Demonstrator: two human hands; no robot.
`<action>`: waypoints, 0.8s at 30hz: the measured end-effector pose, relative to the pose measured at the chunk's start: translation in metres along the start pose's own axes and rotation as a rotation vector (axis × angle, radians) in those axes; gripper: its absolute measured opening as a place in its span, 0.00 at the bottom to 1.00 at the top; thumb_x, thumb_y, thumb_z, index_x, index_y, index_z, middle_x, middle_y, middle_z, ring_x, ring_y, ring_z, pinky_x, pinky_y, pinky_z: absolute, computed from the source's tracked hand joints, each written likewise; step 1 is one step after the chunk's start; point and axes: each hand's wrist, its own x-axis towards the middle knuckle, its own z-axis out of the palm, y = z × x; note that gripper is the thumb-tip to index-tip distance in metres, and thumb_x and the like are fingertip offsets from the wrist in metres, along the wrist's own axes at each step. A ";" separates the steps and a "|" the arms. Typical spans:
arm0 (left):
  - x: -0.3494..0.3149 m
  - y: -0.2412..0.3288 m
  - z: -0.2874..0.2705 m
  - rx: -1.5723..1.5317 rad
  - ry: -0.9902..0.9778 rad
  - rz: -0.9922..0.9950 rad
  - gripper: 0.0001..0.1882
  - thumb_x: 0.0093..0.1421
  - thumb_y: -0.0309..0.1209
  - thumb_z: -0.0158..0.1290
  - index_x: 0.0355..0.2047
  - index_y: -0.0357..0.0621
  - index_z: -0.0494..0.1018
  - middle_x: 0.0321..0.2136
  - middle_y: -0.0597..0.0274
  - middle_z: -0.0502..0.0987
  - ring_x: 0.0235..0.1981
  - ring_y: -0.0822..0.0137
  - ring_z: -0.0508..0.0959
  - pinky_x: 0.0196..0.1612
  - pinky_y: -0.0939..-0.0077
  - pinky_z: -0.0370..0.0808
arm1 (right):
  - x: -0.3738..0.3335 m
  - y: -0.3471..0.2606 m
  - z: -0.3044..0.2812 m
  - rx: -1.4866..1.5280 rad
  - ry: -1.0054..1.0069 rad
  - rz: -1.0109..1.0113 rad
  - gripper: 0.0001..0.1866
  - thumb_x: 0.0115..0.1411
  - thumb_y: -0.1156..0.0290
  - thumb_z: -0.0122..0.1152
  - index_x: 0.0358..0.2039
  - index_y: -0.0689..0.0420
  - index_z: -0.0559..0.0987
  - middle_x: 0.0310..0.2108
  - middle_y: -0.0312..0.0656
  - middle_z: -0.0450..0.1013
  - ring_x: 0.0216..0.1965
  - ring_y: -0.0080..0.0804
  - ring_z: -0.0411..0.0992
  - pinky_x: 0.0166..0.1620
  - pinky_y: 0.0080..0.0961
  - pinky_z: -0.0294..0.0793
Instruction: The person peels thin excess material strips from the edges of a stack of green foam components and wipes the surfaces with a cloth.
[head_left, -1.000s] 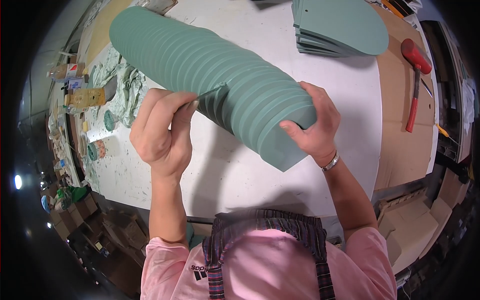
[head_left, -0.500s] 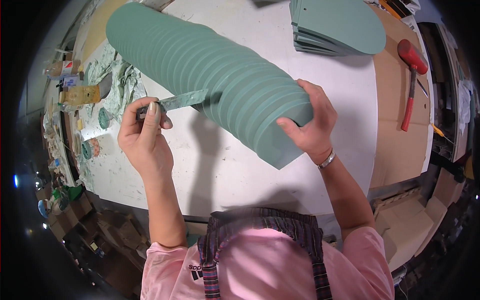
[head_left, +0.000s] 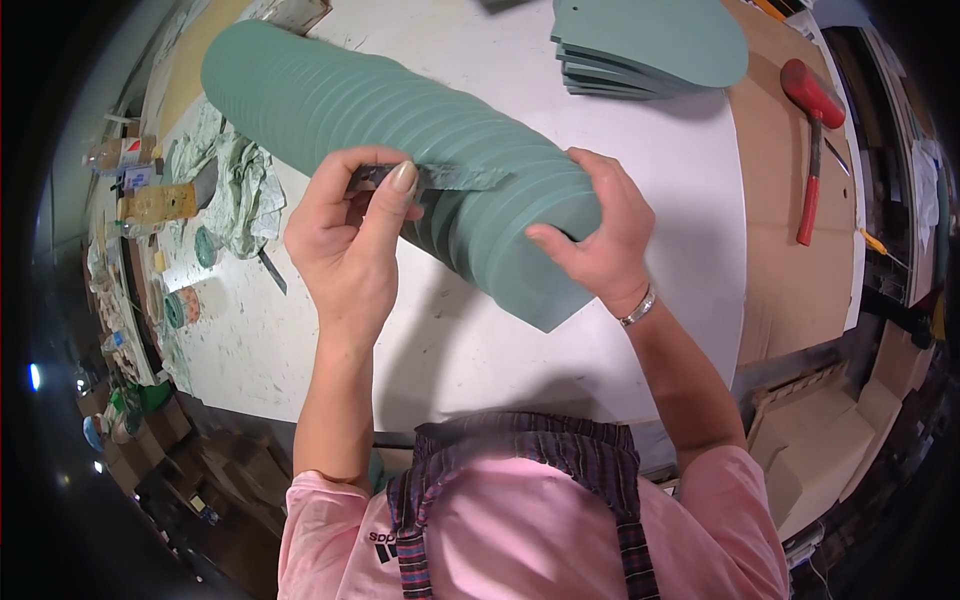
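A long row of green, round-edged flat sheets [head_left: 330, 105], overlapping like fanned cards, runs diagonally across the white table [head_left: 480, 385]. Between the fingers and thumb of my left hand [head_left: 345, 240] is a narrow flat blade [head_left: 470, 177] with a dark handle and green smears. Its tip lies over the sheets near the row's right end; whether it touches them I cannot tell. My right hand [head_left: 610, 220] grips the end sheet [head_left: 540, 290], thumb on its near face and fingers over its far edge.
Another stack of green sheets [head_left: 650, 40] lies at the back right. A red mallet [head_left: 815, 150] rests on brown cardboard [head_left: 785, 290]. To the left are a smeared cloth [head_left: 245, 190], an amber bottle [head_left: 165, 203], a small cup [head_left: 183, 306] and a dark strip [head_left: 272, 271].
My left hand has moved right and slightly away from me, carrying the blade over the sheets. My right hand keeps its grip on the end sheet. The whole view has shifted slightly.
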 end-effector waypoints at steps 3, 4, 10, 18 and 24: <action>0.003 -0.001 0.009 0.038 -0.005 0.017 0.06 0.62 0.24 0.59 0.37 0.34 0.76 0.26 0.65 0.77 0.24 0.78 0.75 0.29 0.86 0.74 | 0.001 0.000 -0.001 -0.002 -0.002 0.005 0.39 0.41 0.45 0.76 0.45 0.61 0.76 0.39 0.45 0.77 0.37 0.43 0.76 0.39 0.33 0.76; 0.003 -0.001 0.012 0.045 -0.016 0.028 0.06 0.62 0.24 0.59 0.37 0.34 0.76 0.26 0.65 0.77 0.24 0.78 0.75 0.29 0.86 0.74 | 0.001 0.000 -0.001 -0.007 0.012 -0.016 0.39 0.42 0.43 0.75 0.45 0.62 0.76 0.39 0.45 0.77 0.37 0.43 0.76 0.39 0.33 0.76; 0.008 -0.006 0.013 0.061 -0.004 0.033 0.05 0.62 0.24 0.58 0.37 0.34 0.77 0.26 0.65 0.77 0.24 0.78 0.75 0.29 0.85 0.74 | 0.002 0.002 -0.002 -0.043 0.032 -0.064 0.40 0.45 0.39 0.71 0.44 0.64 0.77 0.37 0.48 0.77 0.36 0.45 0.77 0.39 0.33 0.77; 0.008 -0.008 0.013 0.043 0.024 0.018 0.05 0.62 0.23 0.58 0.37 0.34 0.77 0.26 0.65 0.77 0.24 0.78 0.75 0.28 0.86 0.73 | 0.001 0.002 0.001 -0.042 0.042 -0.069 0.41 0.44 0.38 0.71 0.44 0.64 0.76 0.37 0.46 0.77 0.35 0.43 0.77 0.39 0.33 0.76; 0.015 -0.009 0.010 0.015 0.051 0.009 0.07 0.62 0.24 0.58 0.38 0.33 0.76 0.25 0.63 0.77 0.23 0.77 0.74 0.28 0.86 0.71 | 0.003 0.000 -0.004 -0.038 0.019 -0.058 0.40 0.47 0.39 0.70 0.44 0.65 0.76 0.37 0.50 0.77 0.36 0.46 0.78 0.39 0.34 0.78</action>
